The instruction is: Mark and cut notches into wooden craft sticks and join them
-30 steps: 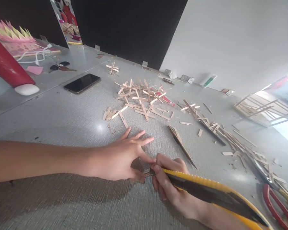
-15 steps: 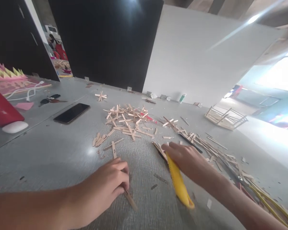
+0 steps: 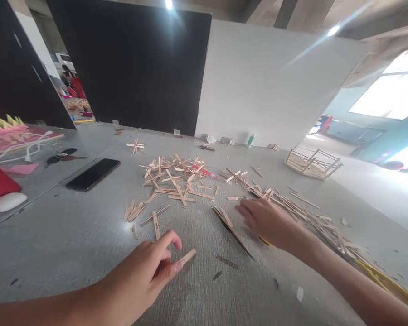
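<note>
My left hand [image 3: 156, 265] pinches a short wooden craft stick [image 3: 189, 256] between thumb and fingers, low over the table. Just beyond it lies another craft stick [image 3: 156, 224] with a thin sliver across it. My right hand [image 3: 258, 217] is closed, fingers curled down, over a yellow tool [image 3: 265, 241]; most of the tool is hidden beneath the hand, so its kind does not show. Between the hands rests a long, dark, pointed strip [image 3: 234, 233], with small pale stick pieces [image 3: 226, 218] beside its upper end.
A heap of craft sticks [image 3: 180, 188] spreads across the middle. More sticks and scraps [image 3: 302, 213] lie at right, with yellow-handled pliers [image 3: 370, 274] near them. A stick frame [image 3: 313, 163] stands at back right. A phone [image 3: 93, 174] and red container [image 3: 0, 181] are at left.
My left hand has raised and turned the craft stick, whose free end now points up and right. My right hand has moved slightly right with the yellow tool, uncovering the dark strip.
</note>
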A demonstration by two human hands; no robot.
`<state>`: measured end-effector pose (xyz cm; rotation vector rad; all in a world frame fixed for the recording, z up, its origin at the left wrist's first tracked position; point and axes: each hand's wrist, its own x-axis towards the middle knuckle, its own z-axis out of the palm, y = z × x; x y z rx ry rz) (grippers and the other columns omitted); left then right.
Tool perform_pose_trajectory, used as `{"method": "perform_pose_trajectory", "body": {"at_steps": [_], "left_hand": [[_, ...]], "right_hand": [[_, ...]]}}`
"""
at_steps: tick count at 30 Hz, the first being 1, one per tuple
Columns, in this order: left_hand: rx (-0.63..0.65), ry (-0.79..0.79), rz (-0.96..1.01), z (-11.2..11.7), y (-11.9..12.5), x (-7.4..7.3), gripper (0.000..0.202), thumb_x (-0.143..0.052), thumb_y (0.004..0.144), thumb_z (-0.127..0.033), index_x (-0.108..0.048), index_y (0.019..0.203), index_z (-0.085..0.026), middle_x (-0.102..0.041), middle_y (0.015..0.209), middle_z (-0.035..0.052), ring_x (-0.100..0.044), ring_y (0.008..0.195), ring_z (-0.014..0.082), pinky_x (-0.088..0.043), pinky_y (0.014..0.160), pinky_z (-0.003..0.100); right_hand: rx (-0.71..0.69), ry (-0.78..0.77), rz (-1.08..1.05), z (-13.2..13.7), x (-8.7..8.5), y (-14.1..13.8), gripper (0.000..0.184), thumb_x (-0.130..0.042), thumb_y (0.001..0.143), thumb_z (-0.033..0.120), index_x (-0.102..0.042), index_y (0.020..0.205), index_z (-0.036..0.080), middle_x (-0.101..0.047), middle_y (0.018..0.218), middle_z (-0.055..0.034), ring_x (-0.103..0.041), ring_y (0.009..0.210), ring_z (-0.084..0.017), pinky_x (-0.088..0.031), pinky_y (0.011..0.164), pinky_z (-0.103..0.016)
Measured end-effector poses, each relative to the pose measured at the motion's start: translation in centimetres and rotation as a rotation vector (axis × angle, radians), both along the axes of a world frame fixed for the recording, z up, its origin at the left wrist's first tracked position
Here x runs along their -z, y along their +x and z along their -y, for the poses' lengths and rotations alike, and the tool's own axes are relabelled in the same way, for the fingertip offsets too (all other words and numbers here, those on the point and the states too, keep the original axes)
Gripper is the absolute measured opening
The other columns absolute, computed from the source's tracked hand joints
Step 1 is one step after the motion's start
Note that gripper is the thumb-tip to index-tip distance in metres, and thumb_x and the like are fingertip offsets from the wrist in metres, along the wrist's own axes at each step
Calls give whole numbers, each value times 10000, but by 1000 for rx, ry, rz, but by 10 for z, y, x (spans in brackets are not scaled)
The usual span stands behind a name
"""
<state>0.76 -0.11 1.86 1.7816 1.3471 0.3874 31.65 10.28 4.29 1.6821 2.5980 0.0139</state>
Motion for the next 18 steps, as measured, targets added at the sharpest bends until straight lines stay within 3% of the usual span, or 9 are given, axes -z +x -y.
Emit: {"method": "perform_pose_trajectory", "body": {"at_steps": [3, 7, 11, 14, 18], "left_hand": [[34, -157, 51, 1, 1, 3, 219, -501, 997, -404, -484, 1145, -244, -523, 714, -57, -453, 622, 137, -356, 563, 236], [50, -388, 188, 1, -1, 9, 297, -568, 966, -367, -478, 1214, -229, -584, 790, -59, -468, 516, 85, -368, 481, 200], [-23, -439, 316, -2, 0, 6, 281, -540, 1013, -432, -530, 1187, -211, -594, 822, -40, -572, 557, 95, -341, 427, 176], [-40, -362, 363, 0, 1, -3, 284, -496, 1055, -464, -526, 961, -198, -586, 808, -40, -558, 542, 72, -345, 440, 167], [-19, -265, 442, 10, 2, -15, 350, -382, 1089, -544, -481, 1012, -218, -586, 798, -45, -529, 517, 61, -415, 527, 197]], "right_hand": [[-39, -212, -114, 16, 2, -15, 291, -608, 971, 309, -572, 701, 204, -625, 690, -14, -572, 582, -148, -352, 530, -266], [-62, -375, -261, 23, 0, -25, 270, -620, 949, 290, -534, 706, 207, -634, 663, 8, -587, 616, -133, -400, 551, -242], [4, -568, -786, 30, -10, -30, 231, -580, 996, 370, -495, 834, 228, -634, 604, 37, -531, 470, -98, -413, 452, -209], [-114, -485, -1010, 43, -16, -34, 231, -557, 1032, 381, -524, 862, 228, -636, 619, 37, -532, 439, -84, -421, 414, -190], [-343, -210, -916, 63, -19, -38, 140, -513, 1057, 244, -652, 1042, 246, -694, 694, 27, -586, 468, -80, -456, 439, -184]]}}
